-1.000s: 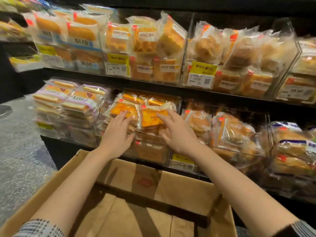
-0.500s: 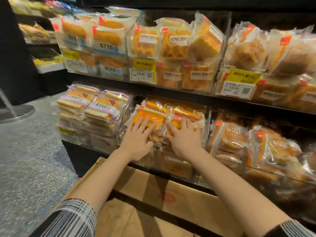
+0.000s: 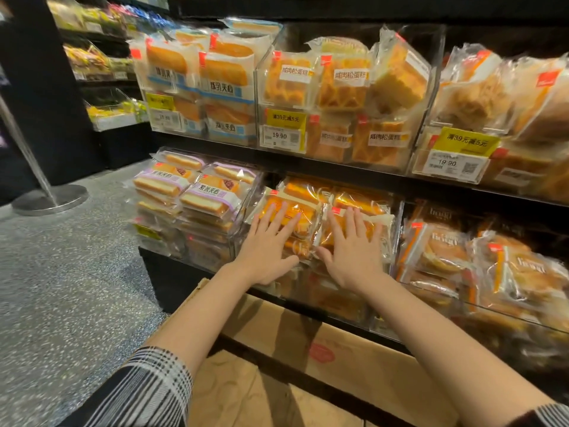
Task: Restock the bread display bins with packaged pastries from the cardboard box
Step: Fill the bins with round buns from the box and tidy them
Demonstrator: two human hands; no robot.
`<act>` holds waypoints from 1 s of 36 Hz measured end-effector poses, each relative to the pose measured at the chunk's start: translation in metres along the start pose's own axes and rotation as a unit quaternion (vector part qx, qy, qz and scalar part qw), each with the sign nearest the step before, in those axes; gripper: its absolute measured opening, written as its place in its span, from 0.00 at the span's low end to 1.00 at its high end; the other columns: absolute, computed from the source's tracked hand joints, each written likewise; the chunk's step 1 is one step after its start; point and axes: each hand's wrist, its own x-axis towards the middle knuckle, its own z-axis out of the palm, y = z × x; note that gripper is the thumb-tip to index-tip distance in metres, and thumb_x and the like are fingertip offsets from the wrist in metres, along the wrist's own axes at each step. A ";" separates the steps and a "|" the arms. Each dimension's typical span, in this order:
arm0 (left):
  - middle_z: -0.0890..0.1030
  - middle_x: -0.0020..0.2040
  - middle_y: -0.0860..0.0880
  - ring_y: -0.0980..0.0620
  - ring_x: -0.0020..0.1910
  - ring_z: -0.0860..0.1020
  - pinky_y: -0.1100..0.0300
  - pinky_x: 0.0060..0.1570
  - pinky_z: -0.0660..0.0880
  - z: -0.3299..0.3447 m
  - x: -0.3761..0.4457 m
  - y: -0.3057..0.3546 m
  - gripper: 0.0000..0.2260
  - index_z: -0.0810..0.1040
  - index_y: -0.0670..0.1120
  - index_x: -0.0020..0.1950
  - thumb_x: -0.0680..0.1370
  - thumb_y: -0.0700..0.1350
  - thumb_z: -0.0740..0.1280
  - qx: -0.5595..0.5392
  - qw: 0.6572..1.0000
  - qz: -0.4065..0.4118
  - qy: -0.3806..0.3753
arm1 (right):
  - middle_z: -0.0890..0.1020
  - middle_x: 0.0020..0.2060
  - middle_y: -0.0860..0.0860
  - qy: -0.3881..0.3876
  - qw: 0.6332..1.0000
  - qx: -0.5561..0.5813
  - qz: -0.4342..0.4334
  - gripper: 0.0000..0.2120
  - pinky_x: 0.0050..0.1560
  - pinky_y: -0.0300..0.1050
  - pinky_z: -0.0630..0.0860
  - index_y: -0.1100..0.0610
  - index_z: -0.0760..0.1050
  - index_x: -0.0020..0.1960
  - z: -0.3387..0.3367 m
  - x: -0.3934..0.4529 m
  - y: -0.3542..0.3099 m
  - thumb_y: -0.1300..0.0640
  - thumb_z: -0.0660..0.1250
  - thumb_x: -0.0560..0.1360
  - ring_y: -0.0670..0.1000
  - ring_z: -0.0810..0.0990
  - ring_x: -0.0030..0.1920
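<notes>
Both hands lie flat, fingers straight and spread, on packaged pastries in the lower middle bin; neither grips anything. The left hand [image 3: 267, 248] presses the left-hand orange pastry pack [image 3: 288, 215]; the right hand [image 3: 354, 248] presses the neighbouring orange pastry pack [image 3: 365, 223] just beside it; the thumbs point toward one another with a narrow gap between, over the seam where the two packs meet. Fingertips of both hands aim up and away, toward the back of the shelf.

Orientation of goods: each pressed pack lies tilted, face upward toward the camera, long axis running left to right across the bin, short axis sloping from front edge up to rear; a red tab sits at the upper left corner of each. Further orange packs [image 3: 311, 189] lie behind them in the same bin, long axis likewise crosswise. The clear bin front [image 3: 338, 300] stands below the wrists.

Surroundings: the cardboard box [image 3: 363, 359] sits directly below the forearms, against the shelf base, brown paper [image 3: 240, 392] visible inside; purple-labelled sliced cake packs [image 3: 212, 198] fill the bin to the left; round bread packs [image 3: 443, 251] fill the bin to the right; the upper shelf carries a yellow price tag [image 3: 286, 120] reading 19.90; plaid sleeves [image 3: 147, 386] cover the upper forearms.
</notes>
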 end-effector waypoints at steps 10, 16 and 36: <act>0.51 0.79 0.50 0.54 0.78 0.46 0.58 0.74 0.37 -0.018 -0.038 -0.046 0.31 0.52 0.47 0.78 0.78 0.41 0.63 -0.043 0.980 -0.091 0.169 | 0.42 0.78 0.55 0.062 0.990 0.039 -0.120 0.28 0.73 0.56 0.31 0.48 0.44 0.79 -0.007 0.005 -0.071 0.43 0.48 0.82 0.55 0.37 0.77; 0.43 0.79 0.48 0.51 0.78 0.41 0.49 0.76 0.39 -0.016 -0.045 -0.074 0.33 0.43 0.46 0.79 0.80 0.43 0.60 0.010 0.971 -0.211 0.115 | 0.44 0.78 0.54 0.050 0.974 0.074 -0.209 0.28 0.72 0.50 0.32 0.47 0.44 0.78 -0.006 0.023 -0.118 0.48 0.52 0.83 0.54 0.39 0.77; 0.41 0.79 0.45 0.46 0.78 0.42 0.50 0.75 0.42 -0.034 -0.035 -0.053 0.36 0.42 0.46 0.79 0.79 0.43 0.63 -0.049 0.978 -0.198 0.048 | 0.52 0.78 0.51 0.007 0.970 0.211 -0.124 0.28 0.77 0.52 0.52 0.51 0.55 0.77 -0.047 -0.007 -0.044 0.54 0.60 0.80 0.53 0.49 0.78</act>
